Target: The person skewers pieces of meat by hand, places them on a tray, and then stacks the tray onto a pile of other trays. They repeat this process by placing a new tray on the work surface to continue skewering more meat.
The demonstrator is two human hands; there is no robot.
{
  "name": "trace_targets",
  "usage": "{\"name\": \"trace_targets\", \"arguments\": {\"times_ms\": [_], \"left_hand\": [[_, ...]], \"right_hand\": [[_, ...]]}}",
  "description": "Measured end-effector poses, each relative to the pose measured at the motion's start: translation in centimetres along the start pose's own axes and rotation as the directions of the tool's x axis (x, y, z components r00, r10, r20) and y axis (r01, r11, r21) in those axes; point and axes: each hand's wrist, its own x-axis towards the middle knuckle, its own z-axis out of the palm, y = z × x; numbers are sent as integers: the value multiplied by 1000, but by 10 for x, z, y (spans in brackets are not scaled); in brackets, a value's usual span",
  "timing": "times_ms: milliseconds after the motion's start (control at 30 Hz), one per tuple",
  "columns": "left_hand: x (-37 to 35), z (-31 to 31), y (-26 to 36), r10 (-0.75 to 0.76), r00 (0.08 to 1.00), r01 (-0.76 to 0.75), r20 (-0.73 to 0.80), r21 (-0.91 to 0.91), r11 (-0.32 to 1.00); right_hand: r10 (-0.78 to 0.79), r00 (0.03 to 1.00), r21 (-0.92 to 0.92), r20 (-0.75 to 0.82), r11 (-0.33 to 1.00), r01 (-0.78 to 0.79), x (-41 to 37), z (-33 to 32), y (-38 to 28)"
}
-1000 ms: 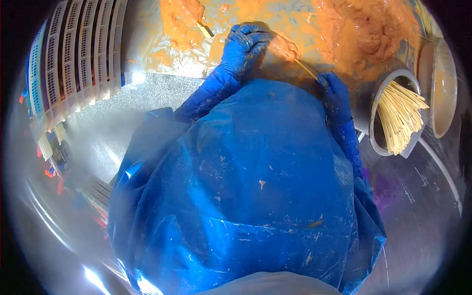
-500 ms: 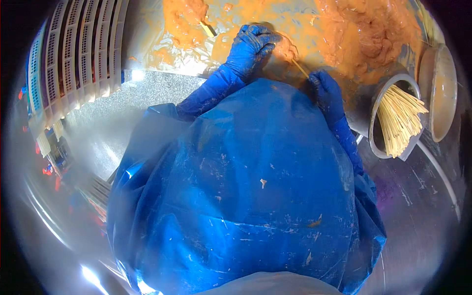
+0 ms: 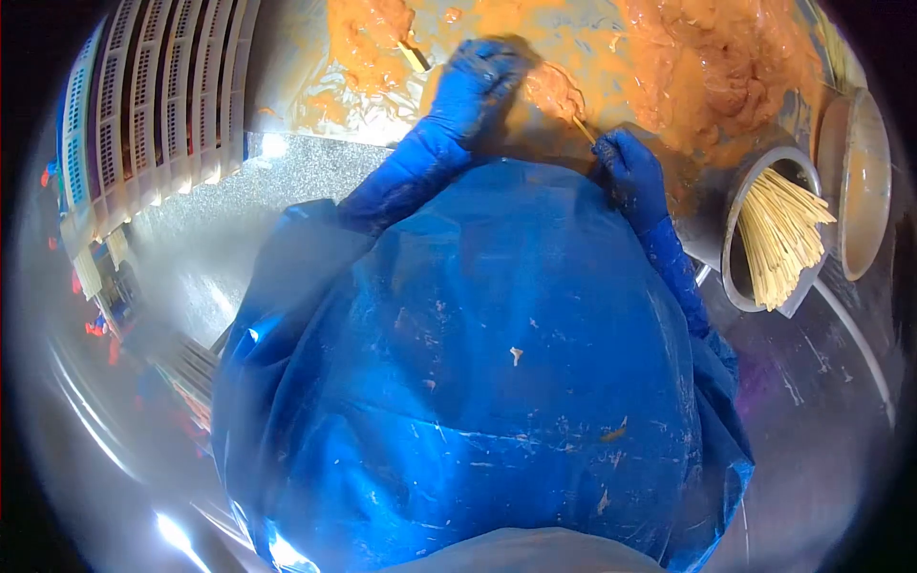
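My right hand (image 3: 630, 172), in a blue glove, is closed around the lower end of a thin wooden skewer (image 3: 584, 129). A piece of orange, marinated raw meat (image 3: 554, 91) sits on the skewer's far end, low over the metal worktop (image 3: 287, 91). Just left of the meat is my left hand (image 3: 478, 81), also gloved in blue. Its fingers are bent and smeared by motion, so their grip does not show; a small gap separates them from the meat.
A large heap of orange meat (image 3: 716, 67) covers the worktop's right side, with a smaller pile (image 3: 373, 48) at left beside a yellow-and-black object (image 3: 414, 57). Wooden skewers (image 3: 778, 234) fill a tilted metal container (image 3: 734, 258) at right. Stacked plastic trays (image 3: 143, 105) stand at far left.
My left hand has come off the meat and shifted slightly left and away from me. More of the skewered meat shows now. My right hand keeps hold of the skewer, almost in place.
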Motion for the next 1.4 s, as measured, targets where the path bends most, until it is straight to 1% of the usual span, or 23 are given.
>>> {"name": "trace_targets", "arguments": {"times_ms": [33,100,133,200,333,400,433,500,567,633,667,700,767,833,900,967,1000,1067,1133,1200,1267,1333,1400], "left_hand": [[0,6,6,35,999,-38,-38,-105,994],[1,7,9,25,1000,-26,-19,-74,997],[1,8,10,10,1000,-10,0,-37,999],[0,11,9,2,1000,-2,26,-20,1000],[1,11,8,15,998,-14,54,-9,1000],[1,12,8,28,999,-27,44,-19,999],[1,12,8,39,999,-38,35,-27,999],[1,10,8,46,996,-47,73,12,999],[2,9,13,57,992,-63,111,50,997],[5,4,29,272,958,-283,93,144,948],[2,9,30,279,955,-291,100,140,946],[-4,15,31,261,945,-290,198,135,947],[-10,20,27,225,907,-274,356,93,957],[-8,19,31,243,894,-284,376,58,957],[-8,22,31,265,879,-297,396,20,955],[-13,29,27,346,840,-396,418,35,918],[-12,28,30,348,839,-399,418,39,916],[-8,24,37,380,794,-430,474,-3,903],[-3,19,30,400,805,-434,438,-26,901],[1,13,23,420,812,-438,404,-53,897],[4,6,20,207,958,-245,196,197,949],[4,1,13,181,971,-214,155,238,947],[5,-4,10,117,992,-126,44,355,926]], "right_hand": [[-1,1000,-2,1,1000,1,2,2,2],[-129,987,-3,-92,992,129,2,6,5],[-123,988,-6,-94,992,123,0,5,3],[-27,999,-4,-33,1000,27,2,3,-3],[-33,999,31,-20,999,33,6,8,-1],[27,1000,75,5,997,-27,9,11,-4],[26,1000,77,3,997,-26,11,12,-3],[-98,994,98,-38,990,101,15,14,-3],[-81,996,155,-35,984,85,15,14,-7],[-60,998,213,-36,975,66,15,12,-9],[-105,993,188,-50,976,112,16,12,-8],[-150,987,163,-61,974,158,17,14,-7],[-155,985,148,-77,975,165,20,21,1],[-170,981,125,-96,975,181,24,23,5],[-153,986,103,-62,982,159,26,22,7],[-175,981,63,-81,982,180,26,22,8],[-197,976,23,-95,980,200,26,23,9],[-234,965,-22,-118,972,233,31,24,18],[-272,952,-74,-138,962,264,29,21,10],[-127,991,214,-45,968,134,23,17,3],[-141,988,240,-56,959,150,24,22,13],[-160,985,262,-63,950,171,23,22,13],[-104,994,329,-44,937,113,21,21,10]]}}
